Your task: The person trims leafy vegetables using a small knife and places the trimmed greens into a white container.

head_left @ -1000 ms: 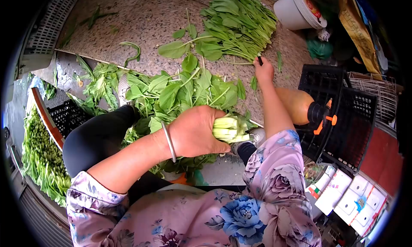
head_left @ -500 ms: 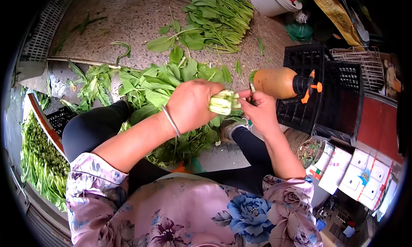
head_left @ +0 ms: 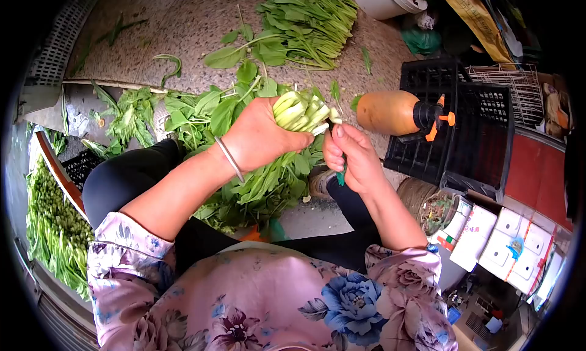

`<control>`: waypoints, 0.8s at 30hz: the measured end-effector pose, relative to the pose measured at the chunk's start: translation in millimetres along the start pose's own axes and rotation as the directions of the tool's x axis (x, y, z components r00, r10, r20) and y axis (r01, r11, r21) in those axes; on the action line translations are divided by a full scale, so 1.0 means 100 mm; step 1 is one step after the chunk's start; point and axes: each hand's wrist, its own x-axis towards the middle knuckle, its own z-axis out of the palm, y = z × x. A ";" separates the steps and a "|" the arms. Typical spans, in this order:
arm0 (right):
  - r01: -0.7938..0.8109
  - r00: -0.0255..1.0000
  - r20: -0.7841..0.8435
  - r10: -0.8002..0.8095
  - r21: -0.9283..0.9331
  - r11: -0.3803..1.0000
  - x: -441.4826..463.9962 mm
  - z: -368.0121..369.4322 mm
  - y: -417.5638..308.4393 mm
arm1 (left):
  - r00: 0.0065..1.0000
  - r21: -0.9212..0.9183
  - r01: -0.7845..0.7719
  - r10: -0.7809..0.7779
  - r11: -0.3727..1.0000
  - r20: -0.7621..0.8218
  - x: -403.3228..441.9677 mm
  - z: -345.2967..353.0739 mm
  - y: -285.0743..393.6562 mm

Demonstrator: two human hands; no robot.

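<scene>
My left hand (head_left: 259, 134) is wrapped round a bunch of leafy greens (head_left: 299, 111), its pale cut stems facing up and to the right. Leaves hang below that fist. Close beside the stem ends, my right hand (head_left: 354, 152) is closed round a small knife with a green handle (head_left: 341, 177); most of the knife is hidden by the fingers. A small pale stem piece (head_left: 334, 116) shows at the right thumb and the bunch. Under both hands lies a heap of loose greens (head_left: 210, 113).
A stack of greens (head_left: 308, 27) lies on the stone slab (head_left: 195, 33). To the right are an orange spray bottle (head_left: 387, 113) and black crates (head_left: 479, 137). A white bucket (head_left: 387, 2) stands behind. More packed greens (head_left: 58, 229) are at left.
The bunch has turned so its cut ends tilt upward towards me. My right hand has moved slightly left and down, turning so the green handle end shows below it.
</scene>
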 end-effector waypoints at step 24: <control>-0.223 0.869 -0.345 -0.356 -0.914 0.340 1.88 -1.56 0.19 | 0.984 0.384 -0.176 0.166 0.906 0.060 -0.07 -0.01 0.06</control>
